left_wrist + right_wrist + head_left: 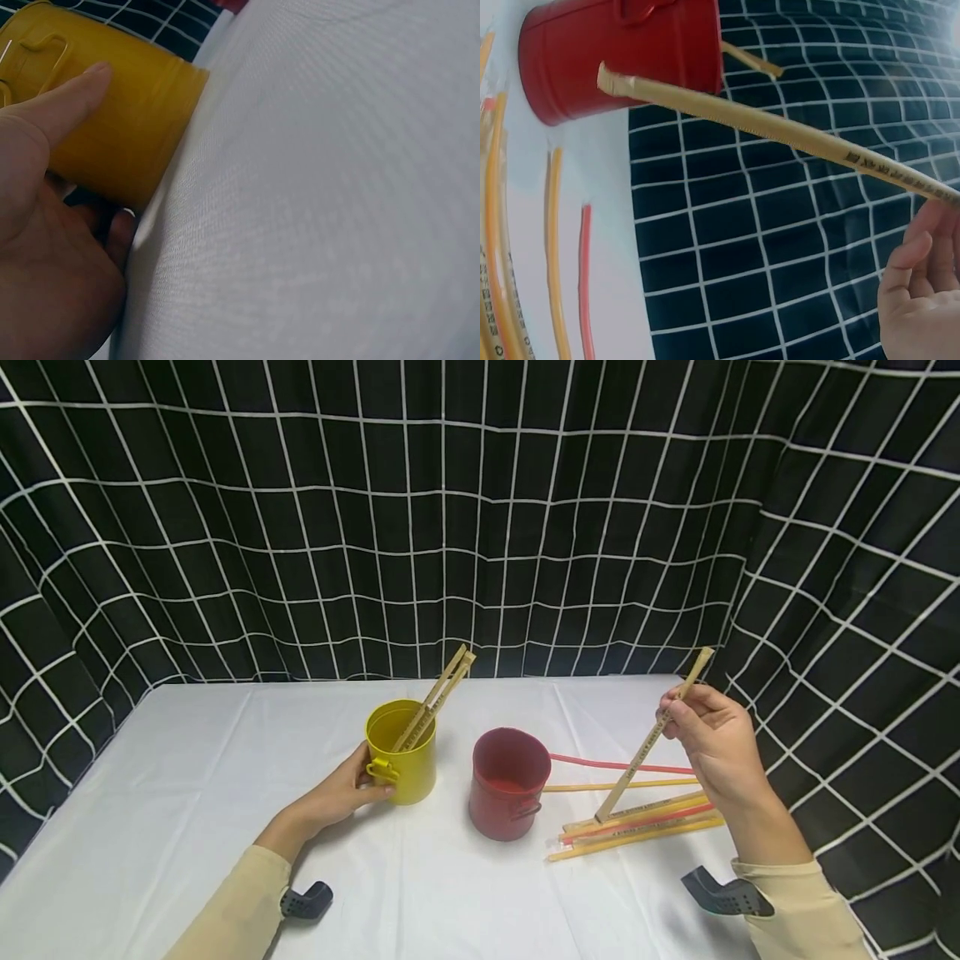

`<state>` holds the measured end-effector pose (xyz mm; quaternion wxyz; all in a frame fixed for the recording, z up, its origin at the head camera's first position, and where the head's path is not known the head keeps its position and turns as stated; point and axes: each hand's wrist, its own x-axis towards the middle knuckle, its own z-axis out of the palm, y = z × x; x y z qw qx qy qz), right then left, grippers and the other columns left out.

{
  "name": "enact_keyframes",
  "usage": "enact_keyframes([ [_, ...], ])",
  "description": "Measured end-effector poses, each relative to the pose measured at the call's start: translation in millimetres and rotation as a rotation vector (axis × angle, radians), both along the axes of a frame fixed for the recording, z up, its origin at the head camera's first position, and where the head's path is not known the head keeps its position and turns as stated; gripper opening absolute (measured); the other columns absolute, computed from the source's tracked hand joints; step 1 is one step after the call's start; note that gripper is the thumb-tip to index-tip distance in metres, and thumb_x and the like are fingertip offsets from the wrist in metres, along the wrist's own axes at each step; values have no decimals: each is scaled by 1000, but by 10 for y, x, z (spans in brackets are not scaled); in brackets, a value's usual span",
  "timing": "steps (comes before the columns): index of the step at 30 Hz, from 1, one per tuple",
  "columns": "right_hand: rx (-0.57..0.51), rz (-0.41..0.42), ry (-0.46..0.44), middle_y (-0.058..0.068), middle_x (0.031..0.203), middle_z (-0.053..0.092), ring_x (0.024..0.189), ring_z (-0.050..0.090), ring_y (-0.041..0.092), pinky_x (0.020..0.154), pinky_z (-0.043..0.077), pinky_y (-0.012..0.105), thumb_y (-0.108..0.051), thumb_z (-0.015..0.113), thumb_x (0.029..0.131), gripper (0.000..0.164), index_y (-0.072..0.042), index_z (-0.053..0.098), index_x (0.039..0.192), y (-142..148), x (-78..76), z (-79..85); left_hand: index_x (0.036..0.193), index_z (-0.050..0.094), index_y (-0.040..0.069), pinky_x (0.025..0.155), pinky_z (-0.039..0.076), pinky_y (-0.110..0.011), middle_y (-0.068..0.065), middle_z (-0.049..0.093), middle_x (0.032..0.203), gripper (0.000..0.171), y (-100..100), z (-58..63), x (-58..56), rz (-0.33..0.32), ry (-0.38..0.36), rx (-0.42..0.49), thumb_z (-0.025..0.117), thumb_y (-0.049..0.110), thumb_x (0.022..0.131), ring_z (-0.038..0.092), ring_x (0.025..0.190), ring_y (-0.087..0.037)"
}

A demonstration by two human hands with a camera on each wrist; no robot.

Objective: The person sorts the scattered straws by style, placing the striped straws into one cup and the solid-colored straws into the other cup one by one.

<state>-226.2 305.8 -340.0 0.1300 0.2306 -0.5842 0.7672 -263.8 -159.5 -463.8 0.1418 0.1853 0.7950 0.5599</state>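
Note:
My left hand (330, 795) holds a small yellow metal bucket (417, 777) upright on the table. In the left wrist view the thumb (79, 97) lies along the bucket's side, near a wire handle. A few paper-wrapped straws (444, 692) stand tilted in that bucket and lean right. At the right, my raised right hand (720, 747) pinches a single printed paper-wrapped straw (640, 756) between thumb and fingers. Its lower end slants down to the left, above a pile of straws (637, 843). A red metal bucket (495, 810) stands upright between the hands.
Behind the red bucket lie a red straw (622, 765) and a yellow straw (618, 787), apart from the pile. A white cloth (465, 902) covers the table. Black curtains with a white grid (375, 527) hang behind the table and along its sides.

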Motion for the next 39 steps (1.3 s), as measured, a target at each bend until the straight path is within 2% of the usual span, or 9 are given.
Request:
enact_keyframes([
  [8,-46,190,20,2,96,72,88,69,10,71,53,19,12,43,101,29,-3,68,105,-37,58,54,159,20,8,127,23,-58,-20,31,163,82,-7,-19,-4,2,-2,4,70,16,94,33,150,-43],
  [14,-50,191,40,2,96,73,88,69,12,72,55,19,9,47,101,27,-5,69,105,-82,140,83,159,19,8,127,22,-58,-20,31,163,83,-5,-60,-2,-1,-7,7,70,18,94,33,150,-43],
  [21,-171,262,107,11,98,74,88,70,20,73,58,26,15,46,99,25,5,67,106,-178,160,190,160,19,13,127,22,-57,-16,29,165,86,-6,-47,-26,12,-21,2,72,20,92,31,152,-39],
  [30,-181,230,138,10,99,75,93,72,19,74,62,27,20,46,96,29,5,68,107,-516,163,432,161,17,13,127,25,-56,-17,29,165,87,-24,-19,-15,11,-20,-12,72,19,93,34,150,-40],
  [37,-81,76,136,1,94,76,90,71,11,70,62,21,16,51,96,31,-6,72,102,-807,124,566,159,19,9,127,22,-58,-20,32,163,84,-9,-8,-14,10,-11,2,71,16,93,34,149,-42],
  [39,-67,61,132,1,94,76,90,71,11,70,62,22,16,51,95,32,-7,72,102,-883,102,583,160,18,10,127,22,-59,-19,32,163,85,-4,-4,-11,9,-9,-4,70,18,94,36,148,-42],
])
